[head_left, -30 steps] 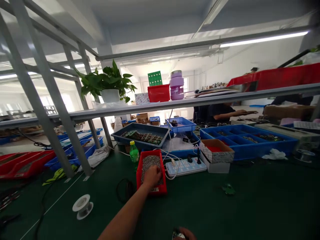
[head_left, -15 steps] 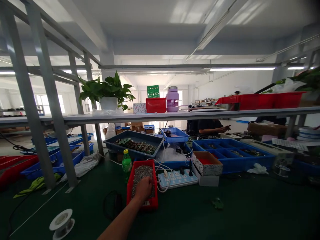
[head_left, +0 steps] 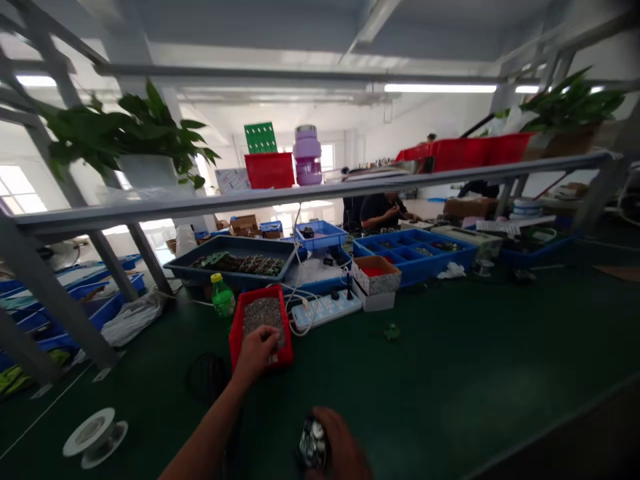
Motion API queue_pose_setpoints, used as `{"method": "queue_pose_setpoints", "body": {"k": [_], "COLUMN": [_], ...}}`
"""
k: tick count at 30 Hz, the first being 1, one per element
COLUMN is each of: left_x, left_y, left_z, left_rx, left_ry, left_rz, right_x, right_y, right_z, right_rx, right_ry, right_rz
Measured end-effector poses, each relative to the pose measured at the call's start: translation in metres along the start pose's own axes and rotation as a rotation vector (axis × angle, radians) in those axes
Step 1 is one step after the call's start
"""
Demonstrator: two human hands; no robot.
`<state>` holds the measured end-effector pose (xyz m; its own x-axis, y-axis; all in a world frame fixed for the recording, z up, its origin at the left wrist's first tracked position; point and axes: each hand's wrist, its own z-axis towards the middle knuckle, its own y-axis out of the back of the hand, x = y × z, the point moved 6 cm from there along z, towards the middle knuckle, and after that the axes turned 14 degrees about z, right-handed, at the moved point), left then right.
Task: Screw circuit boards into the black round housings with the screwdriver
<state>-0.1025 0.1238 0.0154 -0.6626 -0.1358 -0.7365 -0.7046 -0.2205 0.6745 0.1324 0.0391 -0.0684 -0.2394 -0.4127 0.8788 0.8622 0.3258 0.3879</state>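
Note:
A red bin (head_left: pixel 287 343) full of tiny grey metal parts (head_left: pixel 263 313) stands on the green bench. Over its near half is my left hand (head_left: pixel 257 350), fingers curled together; whatever they pinch is too small to make out. Low in the view, my right hand (head_left: pixel 343 447) grips a small dark assembly with shiny metal pieces (head_left: pixel 314 441). Motion blurs that hand, so the assembly's details do not show. On the bench to the right lies a small green piece (head_left: pixel 391 331).
A green bottle (head_left: pixel 223 298) stands left of the bin, a power strip (head_left: pixel 327 309) with cables to its right. Behind are a tray of circuit boards (head_left: pixel 235 260), small boxes (head_left: pixel 376 280) and a blue divided tray (head_left: pixel 415 257). A wire spool (head_left: pixel 95 437) lies front left. A person (head_left: pixel 383 210) sits beyond.
The view has turned right and downward. My right hand has come into view with the dark assembly in it. My left hand stays at the red bin, lifted slightly from the parts.

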Motion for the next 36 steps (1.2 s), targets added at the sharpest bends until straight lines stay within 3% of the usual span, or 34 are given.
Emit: {"method": "queue_pose_setpoints", "body": {"k": [3, 7, 10, 26, 36], "left_x": [0.0, -0.002, 0.0, 0.013, 0.007], "left_y": [-0.024, -0.056, -0.07, -0.076, -0.072], "left_z": [-0.038, -0.087, -0.106, -0.108, -0.108], "left_rx": [0.171, 0.407, 0.48, 0.565, 0.602], "left_ry": [0.016, 0.061, 0.082, 0.056, 0.039], "left_rz": [-0.09, -0.23, -0.26, -0.124, -0.026], "right_x": [0.007, 0.011, 0.01, 0.006, 0.001], "right_y": [-0.001, 0.004, 0.003, 0.001, -0.002], "right_z": [-0.008, -0.006, -0.007, -0.006, -0.008], "right_rx": [0.002, -0.002, 0.005, 0.0, 0.003], "right_ry": [-0.057, -0.016, 0.017, 0.037, 0.032], "right_rz": [0.056, 0.117, 0.123, 0.092, 0.1]}}
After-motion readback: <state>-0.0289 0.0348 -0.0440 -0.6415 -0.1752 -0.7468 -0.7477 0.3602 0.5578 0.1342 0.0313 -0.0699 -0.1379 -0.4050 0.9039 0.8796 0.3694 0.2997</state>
